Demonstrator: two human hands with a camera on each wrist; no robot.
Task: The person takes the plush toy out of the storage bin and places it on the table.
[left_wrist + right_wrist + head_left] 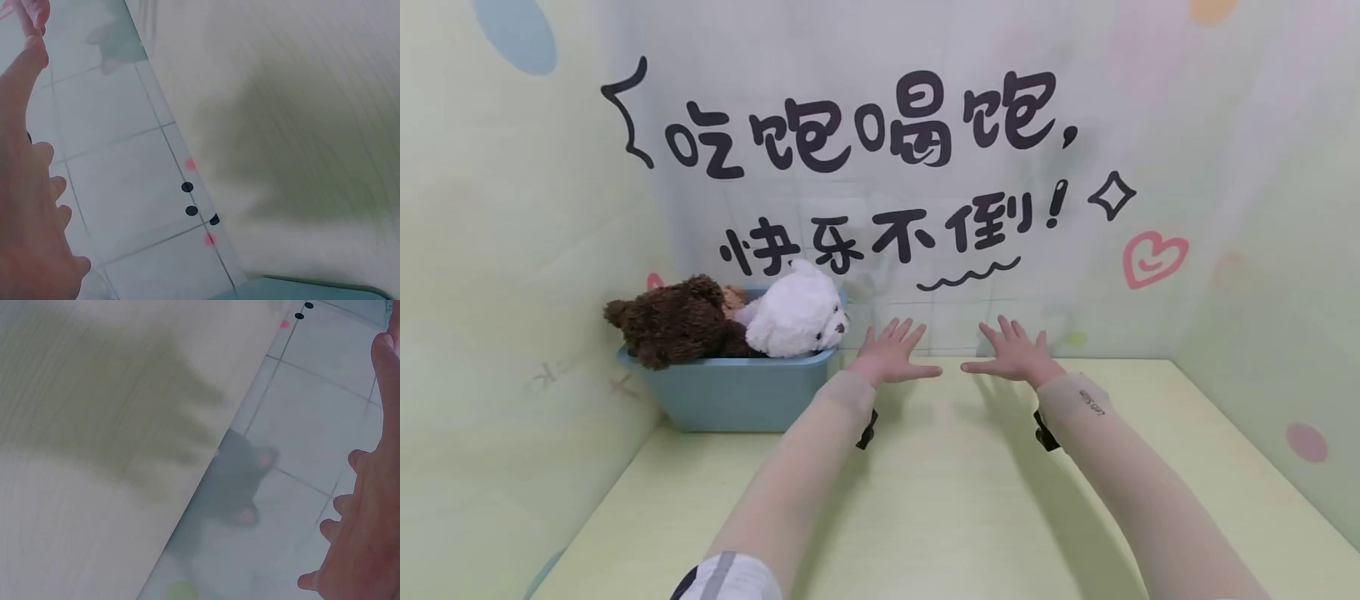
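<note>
The backdrop [880, 187] reads "吃饱喝饱, 快乐不倒!" — the right sleeve [1138, 483], "Let's Slim".

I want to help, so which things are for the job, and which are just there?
Probably for the job:
left hand and right hand, holding nothing
blue tub, the container nearest the hands
white plush toy and dark brown plush toy in it

Probably just there:
table
patterned backdrop
pink heart printed on it

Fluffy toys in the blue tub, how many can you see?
2 clearly: a brown toy at the left end of the blue tub and a white toy at its right. Tan fluff between them may be another, and more may hide inside.
</note>
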